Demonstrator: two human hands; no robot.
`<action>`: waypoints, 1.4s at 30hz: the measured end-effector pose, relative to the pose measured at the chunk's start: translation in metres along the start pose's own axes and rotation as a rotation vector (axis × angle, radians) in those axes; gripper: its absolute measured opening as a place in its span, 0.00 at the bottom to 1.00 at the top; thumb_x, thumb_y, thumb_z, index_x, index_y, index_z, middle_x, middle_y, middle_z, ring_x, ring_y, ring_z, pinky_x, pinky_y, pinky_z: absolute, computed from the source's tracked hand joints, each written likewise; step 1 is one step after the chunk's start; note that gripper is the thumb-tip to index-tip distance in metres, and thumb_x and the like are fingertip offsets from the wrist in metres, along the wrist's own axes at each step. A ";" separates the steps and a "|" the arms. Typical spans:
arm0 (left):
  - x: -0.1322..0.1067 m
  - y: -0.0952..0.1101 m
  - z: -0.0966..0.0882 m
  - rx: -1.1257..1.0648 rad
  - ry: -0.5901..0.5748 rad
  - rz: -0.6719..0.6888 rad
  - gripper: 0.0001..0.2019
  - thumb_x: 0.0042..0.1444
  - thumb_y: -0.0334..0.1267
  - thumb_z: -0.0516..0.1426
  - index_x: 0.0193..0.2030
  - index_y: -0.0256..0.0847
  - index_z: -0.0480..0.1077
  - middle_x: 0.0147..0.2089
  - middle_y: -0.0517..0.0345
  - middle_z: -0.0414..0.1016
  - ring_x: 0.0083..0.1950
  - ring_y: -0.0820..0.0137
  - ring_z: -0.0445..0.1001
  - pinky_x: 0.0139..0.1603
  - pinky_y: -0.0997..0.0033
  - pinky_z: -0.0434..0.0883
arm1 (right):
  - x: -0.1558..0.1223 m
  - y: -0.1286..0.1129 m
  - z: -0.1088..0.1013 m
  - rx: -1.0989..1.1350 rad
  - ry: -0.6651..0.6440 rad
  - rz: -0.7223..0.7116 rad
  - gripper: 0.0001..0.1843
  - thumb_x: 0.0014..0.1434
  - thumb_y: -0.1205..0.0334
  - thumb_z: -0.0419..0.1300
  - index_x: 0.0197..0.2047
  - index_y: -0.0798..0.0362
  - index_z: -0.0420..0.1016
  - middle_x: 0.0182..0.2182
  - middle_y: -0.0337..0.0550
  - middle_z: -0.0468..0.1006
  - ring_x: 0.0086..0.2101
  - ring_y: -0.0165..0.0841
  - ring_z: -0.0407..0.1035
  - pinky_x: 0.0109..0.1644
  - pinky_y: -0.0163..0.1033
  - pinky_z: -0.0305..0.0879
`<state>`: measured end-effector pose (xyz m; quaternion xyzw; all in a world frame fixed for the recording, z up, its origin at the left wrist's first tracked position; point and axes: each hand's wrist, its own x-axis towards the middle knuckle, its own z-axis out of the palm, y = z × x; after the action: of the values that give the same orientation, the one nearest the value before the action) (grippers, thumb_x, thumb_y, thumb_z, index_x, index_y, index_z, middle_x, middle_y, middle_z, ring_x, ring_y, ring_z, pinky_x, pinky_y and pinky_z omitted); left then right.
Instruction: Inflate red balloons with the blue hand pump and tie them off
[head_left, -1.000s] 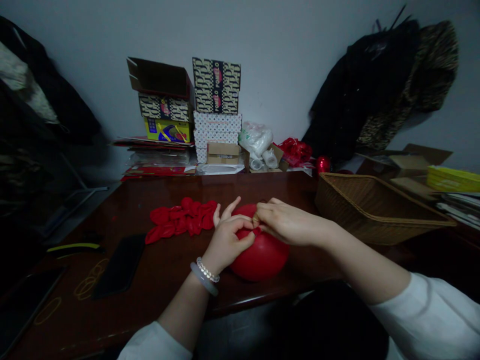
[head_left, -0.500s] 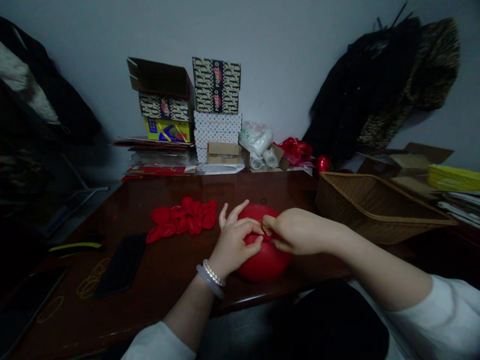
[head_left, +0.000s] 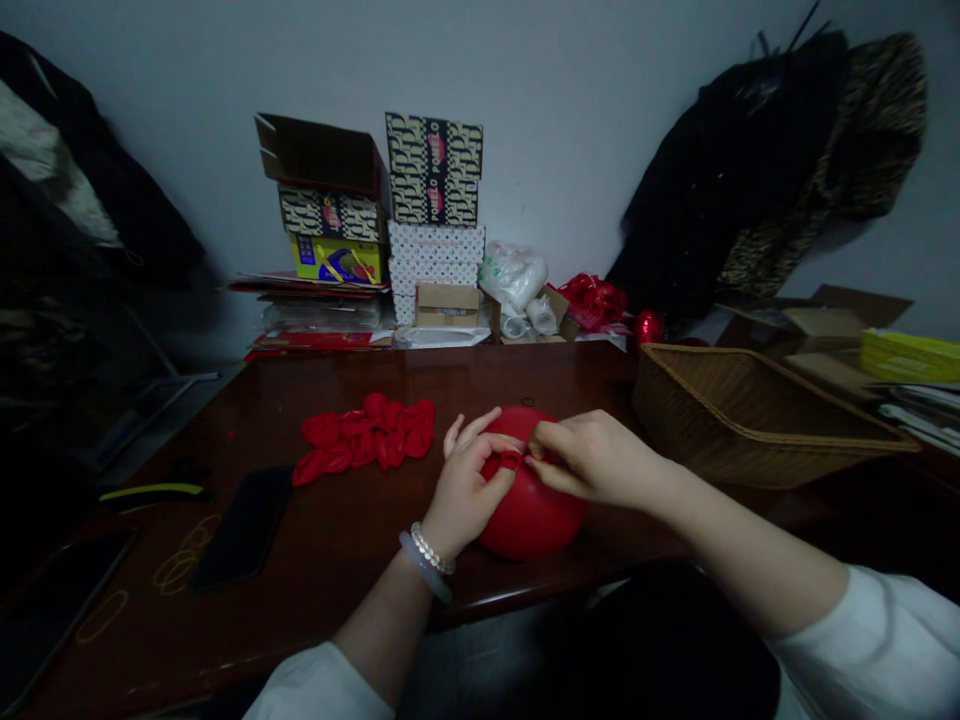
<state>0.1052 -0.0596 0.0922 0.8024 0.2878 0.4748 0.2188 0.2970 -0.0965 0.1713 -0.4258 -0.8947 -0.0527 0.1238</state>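
Note:
An inflated red balloon (head_left: pixel 534 522) rests on the dark polished wooden desk (head_left: pixel 247 420), its knotted or twisted neck (head_left: pixel 511 460) on top. My left hand (head_left: pixel 469 480) curls around that neck, with the thumb and fingers pinching it and the index finger and another raised apart. My right hand (head_left: pixel 589 455) comes in from the right, its fingertips pinching at the neck beside the left fingers. Exactly how the neck is wound is hidden by my fingers. A pile of flat red balloons (head_left: pixel 367 440) lies just left of my left hand, untouched.
A black phone (head_left: pixel 241 528) and loose rubber bands (head_left: pixel 176 572) lie on the desk at left. A wicker basket (head_left: pixel 750 420) stands to the right. Stacked cardboard boxes (head_left: pixel 433 170) and plastic bags (head_left: pixel 514 278) line the back edge.
The balloon and both hands have shifted slightly right. The balloon's neck now shows as a small red loop by my left fingers, and my right fingertips have moved along it.

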 end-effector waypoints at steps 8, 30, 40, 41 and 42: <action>0.000 -0.005 0.003 -0.053 0.067 -0.062 0.05 0.60 0.33 0.54 0.39 0.46 0.70 0.46 0.60 0.78 0.64 0.64 0.63 0.67 0.47 0.47 | -0.001 0.008 0.048 -0.009 0.407 0.052 0.08 0.67 0.60 0.49 0.40 0.53 0.66 0.32 0.45 0.77 0.29 0.32 0.71 0.34 0.36 0.62; -0.004 -0.009 0.011 -0.055 0.194 -0.051 0.04 0.60 0.33 0.54 0.37 0.45 0.71 0.46 0.55 0.75 0.55 0.63 0.69 0.63 0.51 0.57 | 0.021 -0.004 0.037 0.595 0.384 0.276 0.13 0.63 0.60 0.56 0.49 0.46 0.77 0.31 0.40 0.75 0.36 0.32 0.67 0.42 0.39 0.59; -0.006 -0.002 0.014 -0.123 0.216 -0.110 0.02 0.58 0.35 0.55 0.37 0.44 0.70 0.45 0.54 0.75 0.52 0.63 0.71 0.57 0.57 0.64 | 0.022 -0.012 0.044 0.475 0.530 0.340 0.08 0.59 0.54 0.62 0.35 0.46 0.81 0.29 0.39 0.78 0.33 0.31 0.68 0.42 0.41 0.57; -0.006 -0.003 0.014 -0.182 0.224 -0.144 0.03 0.59 0.36 0.55 0.38 0.43 0.70 0.46 0.54 0.75 0.52 0.63 0.71 0.57 0.58 0.65 | 0.021 -0.011 0.044 0.469 0.529 0.324 0.07 0.59 0.54 0.62 0.35 0.46 0.81 0.29 0.38 0.78 0.33 0.31 0.68 0.43 0.41 0.56; -0.006 -0.003 0.015 -0.246 0.233 -0.179 0.04 0.59 0.37 0.55 0.39 0.43 0.70 0.46 0.53 0.75 0.52 0.64 0.71 0.57 0.59 0.65 | 0.020 -0.010 0.044 0.463 0.522 0.305 0.07 0.59 0.54 0.62 0.36 0.46 0.81 0.30 0.38 0.78 0.34 0.32 0.68 0.43 0.41 0.55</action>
<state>0.1157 -0.0624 0.0797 0.6805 0.3212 0.5747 0.3217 0.2697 -0.0789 0.1338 -0.4871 -0.7477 0.0632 0.4469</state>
